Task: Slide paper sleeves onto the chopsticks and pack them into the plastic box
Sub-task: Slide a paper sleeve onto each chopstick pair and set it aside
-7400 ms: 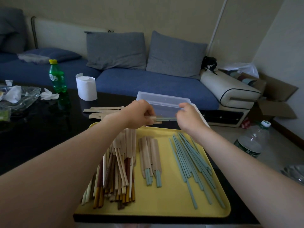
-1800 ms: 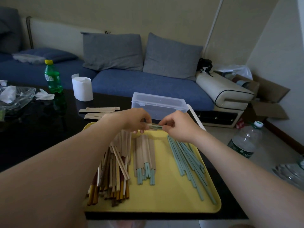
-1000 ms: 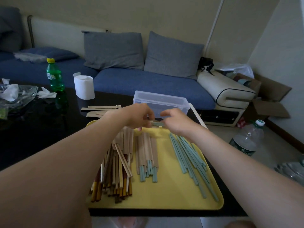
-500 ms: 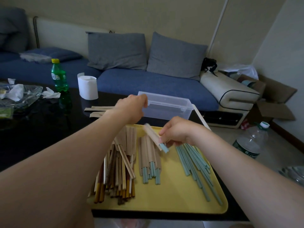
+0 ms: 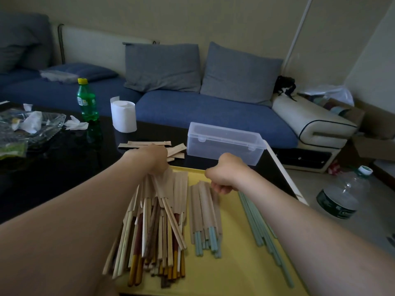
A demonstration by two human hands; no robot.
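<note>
In the head view, the only 1 I am getting, I am weighing the risks first. The plastic box (image 5: 224, 144) is sitting on the dark bench (image 5: 64, 167) just beyond the far edge of the yellow tray (image 5: 241, 263). Its lid is down and its 2 clasps are facing me, so I am judging the packing step as not yet begun.

The left hand (image 5: 154, 157) is hovering past the tray's far rim, over the loose paper sleeves (image 5: 149, 143) lying on the bench. Its forearm is hanging right above the heap of wooden chopsticks (image 5: 158, 221), several of which are lying crossed. A low wrist there could be dragging that heap sideways into the sleeved teal chopsticks (image 5: 205, 210) just beside it. The sleeves are also overlapping, so 2 could be coming up at once. The bare teal chopsticks (image 5: 260, 229) are lying along the right side of the tray, and a careless right forearm could be rolling them over the rim.

As for pose, the left hand is showing me its back, palm down. Its fingers are hidden, so I cannot tell whether they are pinching a sleeve. The right hand (image 5: 226, 174) is hanging over the far ends of the sleeved teal group, wrist bent, its fingers (image 5: 220, 189) curling under towards the palm. That spot is blurring, so I cannot tell whether they are gripping a pair or nothing.
</note>
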